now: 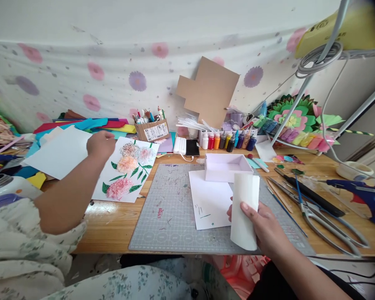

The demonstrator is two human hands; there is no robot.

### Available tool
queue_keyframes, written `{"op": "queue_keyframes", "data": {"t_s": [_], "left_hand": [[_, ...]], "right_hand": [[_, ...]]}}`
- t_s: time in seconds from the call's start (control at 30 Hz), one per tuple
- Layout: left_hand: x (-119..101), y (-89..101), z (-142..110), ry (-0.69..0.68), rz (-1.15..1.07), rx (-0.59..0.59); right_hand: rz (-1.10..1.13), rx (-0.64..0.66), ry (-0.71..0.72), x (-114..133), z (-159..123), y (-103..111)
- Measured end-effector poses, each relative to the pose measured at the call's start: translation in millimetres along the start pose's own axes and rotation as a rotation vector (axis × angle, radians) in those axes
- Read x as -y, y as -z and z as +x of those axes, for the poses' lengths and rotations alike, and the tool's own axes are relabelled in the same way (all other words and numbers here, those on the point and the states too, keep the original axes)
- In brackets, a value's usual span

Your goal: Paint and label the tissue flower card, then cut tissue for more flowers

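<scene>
My right hand (265, 225) grips a curled piece of white paper (245, 210), held upright above the grey cutting mat (165, 208), thumb on its near face. Behind it, a white sheet (209, 200) with small dark and green marks lies on the mat. An open white box (228, 168) stands at that sheet's far edge. My left hand (100, 143) is closed at the left, between a blank white sheet (59, 154) and a sheet with pink, peach and white flowers (121, 171). Its fingertips are turned away, so what they hold cannot be made out.
Paint bottles (229, 141) line the back beside a cardboard pen box (153, 129). Large scissors (318, 221), thin brushes and a blue glue gun (359, 191) lie at the right. Brown cardboard (211, 91) leans on the wall. A lamp arm (309, 79) crosses the upper right.
</scene>
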State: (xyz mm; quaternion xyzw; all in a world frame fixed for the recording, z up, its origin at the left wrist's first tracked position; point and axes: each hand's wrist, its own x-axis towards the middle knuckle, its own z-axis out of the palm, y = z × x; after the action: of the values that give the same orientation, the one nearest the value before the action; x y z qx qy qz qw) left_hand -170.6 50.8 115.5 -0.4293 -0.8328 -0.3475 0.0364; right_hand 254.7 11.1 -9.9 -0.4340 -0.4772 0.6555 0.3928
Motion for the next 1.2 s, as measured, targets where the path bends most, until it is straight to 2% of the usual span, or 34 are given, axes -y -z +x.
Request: {"op": "queue_keyframes", "data": {"t_s": [0.07, 0.1, 0.17, 0.23, 0.27, 0.3, 0.33, 0.37, 0.47, 0.57, 0.63, 0.8, 0.93, 1.1, 1.2], "left_hand": [[-27, -16.8, -37, -0.077, -0.132, 0.001], [-41, -29.1, -62, -0.154, -0.214, 0.06], [-69, -57.9, -117, -0.312, -0.375, 0.26], [-93, -86.4, -170, -0.438, -0.544, 0.532], [-102, -98.6, -192, -0.422, -0.783, 0.798], [-110, -109.0, -209, -0.336, -0.967, 1.003], [-116, -117.5, -223, -0.25, -1.08, 1.118], [-121, -124.2, -232, -0.165, -1.175, 1.174], [-125, -136.5, -240, 0.025, -1.313, 1.167], [-120, -142.4, -235, 0.149, -1.406, 1.191], [-114, -144.8, -233, 0.207, -1.45, 1.246], [-107, -146.9, -231, 0.249, -1.445, 1.322], [-110, -144.3, -231, 0.261, -1.424, 1.389], [-112, -143.9, -230, 0.288, -1.406, 1.395], [-111, -146.9, -232, 0.252, -1.414, 1.345]], "right_hand": [[0.059, -0.039, 0.0, 11, 4, -2], [0.075, -0.058, 0.012, 18, 7, -4], [0.082, -0.095, 0.085, 31, 15, -9], [0.052, -0.104, 0.193, 41, 24, -15], [0.01, -0.094, 0.245, 43, 29, -18], [-0.05, -0.087, 0.301, 44, 32, -20], [-0.116, -0.08, 0.358, 44, 35, -22], [-0.176, -0.069, 0.41, 42, 37, -23], [-0.261, 0.018, 0.486, 32, 37, -20], [-0.178, 0.187, 0.374, 27, 36, -13], [-0.094, 0.234, 0.276, 27, 37, -9], [0.014, 0.246, 0.164, 26, 44, -8], [-0.035, 0.248, 0.148, 23, 44, -10], [-0.01, 0.148, 0.116, 19, 42, -14], [-0.053, 0.063, 0.165, 17, 41, -16]]}}
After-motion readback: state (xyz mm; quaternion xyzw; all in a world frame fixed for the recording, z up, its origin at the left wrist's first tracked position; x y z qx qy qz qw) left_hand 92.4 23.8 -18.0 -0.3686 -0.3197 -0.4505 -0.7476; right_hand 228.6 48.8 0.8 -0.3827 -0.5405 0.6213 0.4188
